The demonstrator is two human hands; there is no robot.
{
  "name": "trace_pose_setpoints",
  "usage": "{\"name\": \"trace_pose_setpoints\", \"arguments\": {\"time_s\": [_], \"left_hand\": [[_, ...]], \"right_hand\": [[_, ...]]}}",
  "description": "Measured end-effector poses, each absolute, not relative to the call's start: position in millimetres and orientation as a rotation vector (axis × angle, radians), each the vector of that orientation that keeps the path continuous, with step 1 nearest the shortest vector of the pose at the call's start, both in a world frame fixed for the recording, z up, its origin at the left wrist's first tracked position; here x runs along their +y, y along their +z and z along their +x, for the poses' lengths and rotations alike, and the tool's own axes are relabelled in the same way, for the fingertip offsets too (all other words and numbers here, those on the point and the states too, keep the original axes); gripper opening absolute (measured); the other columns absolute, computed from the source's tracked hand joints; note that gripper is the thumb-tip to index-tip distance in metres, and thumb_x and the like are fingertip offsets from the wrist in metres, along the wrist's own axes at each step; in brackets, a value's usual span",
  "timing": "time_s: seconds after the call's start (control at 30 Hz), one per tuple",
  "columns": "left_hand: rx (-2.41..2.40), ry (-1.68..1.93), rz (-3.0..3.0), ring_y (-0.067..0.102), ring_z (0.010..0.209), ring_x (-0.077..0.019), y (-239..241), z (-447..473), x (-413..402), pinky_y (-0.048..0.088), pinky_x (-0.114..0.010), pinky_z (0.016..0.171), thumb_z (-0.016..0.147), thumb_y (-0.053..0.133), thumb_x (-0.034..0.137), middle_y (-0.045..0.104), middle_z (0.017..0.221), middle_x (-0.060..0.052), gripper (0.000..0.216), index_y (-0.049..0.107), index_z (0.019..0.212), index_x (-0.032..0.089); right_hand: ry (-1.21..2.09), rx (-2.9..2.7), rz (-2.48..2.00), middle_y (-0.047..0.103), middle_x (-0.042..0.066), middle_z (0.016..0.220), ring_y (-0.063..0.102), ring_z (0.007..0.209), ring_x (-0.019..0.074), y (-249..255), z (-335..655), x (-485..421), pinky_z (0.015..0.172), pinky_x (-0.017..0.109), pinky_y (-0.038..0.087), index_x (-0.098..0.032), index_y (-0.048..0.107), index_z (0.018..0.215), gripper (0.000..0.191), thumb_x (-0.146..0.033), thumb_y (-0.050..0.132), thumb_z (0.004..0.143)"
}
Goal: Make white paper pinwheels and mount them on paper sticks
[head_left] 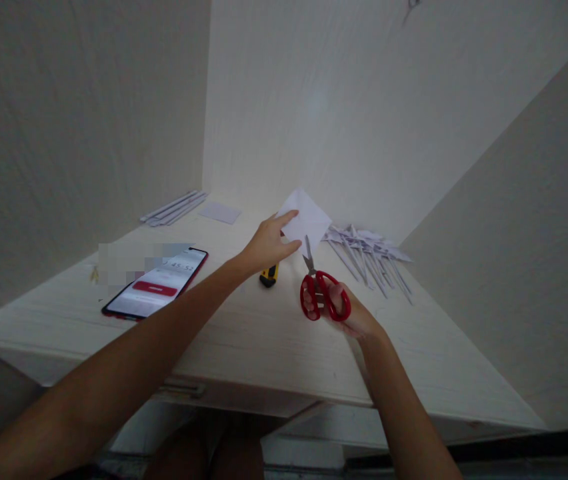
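Observation:
My left hand (270, 241) holds a white square of paper (309, 212) by its left side, one corner pointing up, raised over the table. Faint crease lines run across the sheet. In my right hand (347, 308) is a pair of scissors (318, 293) with red handles, my fingers through the loops. The blades point up at the lower corner of the paper and overlap it in view; whether they are cutting it I cannot tell. Partly hidden behind my left hand, a yellow and black utility knife (268, 275) lies on the table.
On the left lies a phone (157, 287) with its screen lit. Several rolled paper sticks (177, 208) and a flat paper piece (221, 212) are at the back left. A pile of paper pinwheel-like pieces on sticks (371, 257) lies at right. Walls enclose the white table (264, 347).

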State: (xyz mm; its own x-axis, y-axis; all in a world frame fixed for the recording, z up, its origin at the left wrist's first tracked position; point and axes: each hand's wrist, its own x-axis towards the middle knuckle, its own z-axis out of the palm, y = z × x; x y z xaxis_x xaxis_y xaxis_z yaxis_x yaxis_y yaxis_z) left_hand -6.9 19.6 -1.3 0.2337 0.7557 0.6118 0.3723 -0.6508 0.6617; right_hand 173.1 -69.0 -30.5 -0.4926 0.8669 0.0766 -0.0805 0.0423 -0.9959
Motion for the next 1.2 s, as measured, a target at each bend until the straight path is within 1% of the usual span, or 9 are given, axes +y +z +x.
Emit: {"name": "trace_pose_setpoints", "arguments": {"time_s": [0.2, 0.43, 0.67, 0.83, 0.97, 1.07, 1.2], "left_hand": [[1.065, 1.370, 2.139, 0.052, 0.074, -0.0141, 1.4, -7.4, 16.3, 0.048, -0.034, 0.078, 0.069, 0.063, 0.019, 0.057, 0.105, -0.013, 0.062, 0.046, 0.128, 0.007], [1.046, 1.377, 2.139, 0.052, 0.075, -0.0145, -0.5, -7.5, 19.4, 0.048, -0.033, 0.078, 0.070, 0.062, 0.020, 0.056, 0.103, -0.013, 0.062, 0.046, 0.128, 0.007], [1.107, 1.341, 2.144, 0.052, 0.077, -0.0153, 3.3, -7.9, 15.4, 0.047, -0.034, 0.079, 0.069, 0.063, 0.020, 0.057, 0.103, -0.012, 0.062, 0.046, 0.128, 0.008], [1.078, 1.340, 2.125, 0.053, 0.080, -0.0158, 3.7, -7.7, 15.0, 0.047, -0.033, 0.078, 0.070, 0.062, 0.018, 0.057, 0.106, -0.013, 0.063, 0.045, 0.129, 0.007], [1.073, 1.342, 2.107, 0.055, 0.085, -0.0169, 4.3, -8.5, 14.6, 0.047, -0.032, 0.079, 0.070, 0.062, 0.018, 0.056, 0.112, -0.014, 0.062, 0.045, 0.128, 0.007], [1.080, 1.338, 2.103, 0.055, 0.085, -0.0168, 4.8, -9.2, 13.8, 0.048, -0.032, 0.079, 0.070, 0.062, 0.018, 0.056, 0.114, -0.014, 0.062, 0.044, 0.129, 0.007], [1.087, 1.327, 2.117, 0.056, 0.084, -0.0167, 5.2, -9.5, 13.1, 0.048, -0.032, 0.079, 0.070, 0.062, 0.018, 0.056, 0.113, -0.013, 0.062, 0.045, 0.129, 0.007]], "right_hand": [[1.545, -1.547, -0.836, 0.051, 0.004, 0.075, 0.045, 0.057, 0.0095, -28.8, 171.5, -69.2, 0.051, 0.023, 0.035, -0.013, 0.056, 0.086, 0.057, -0.067, 0.054, 0.067], [1.496, -1.582, -0.843, 0.049, 0.003, 0.069, 0.043, 0.055, 0.0088, -26.5, 168.8, -70.0, 0.048, 0.022, 0.033, -0.012, 0.057, 0.077, 0.057, -0.068, 0.053, 0.067], [1.485, -1.536, -0.849, 0.051, 0.003, 0.069, 0.045, 0.053, 0.0089, -30.3, 170.5, -69.3, 0.047, 0.022, 0.034, -0.012, 0.057, 0.082, 0.055, -0.066, 0.053, 0.069], [1.483, -1.519, -0.852, 0.051, 0.003, 0.067, 0.045, 0.052, 0.0085, -32.5, 170.8, -67.1, 0.046, 0.022, 0.034, -0.012, 0.057, 0.077, 0.054, -0.065, 0.053, 0.070], [1.500, -1.494, -0.830, 0.051, 0.002, 0.068, 0.044, 0.051, 0.0082, -35.1, 170.2, -66.2, 0.047, 0.022, 0.033, -0.013, 0.056, 0.079, 0.048, -0.061, 0.050, 0.076], [1.487, -1.487, -0.829, 0.052, 0.003, 0.070, 0.045, 0.052, 0.0082, -36.6, 169.4, -66.6, 0.047, 0.023, 0.033, -0.013, 0.056, 0.082, 0.046, -0.058, 0.049, 0.079], [1.452, -1.506, -0.848, 0.052, 0.003, 0.066, 0.045, 0.050, 0.0081, -36.8, 167.2, -66.7, 0.047, 0.023, 0.033, -0.012, 0.056, 0.076, 0.045, -0.056, 0.046, 0.081]]}}
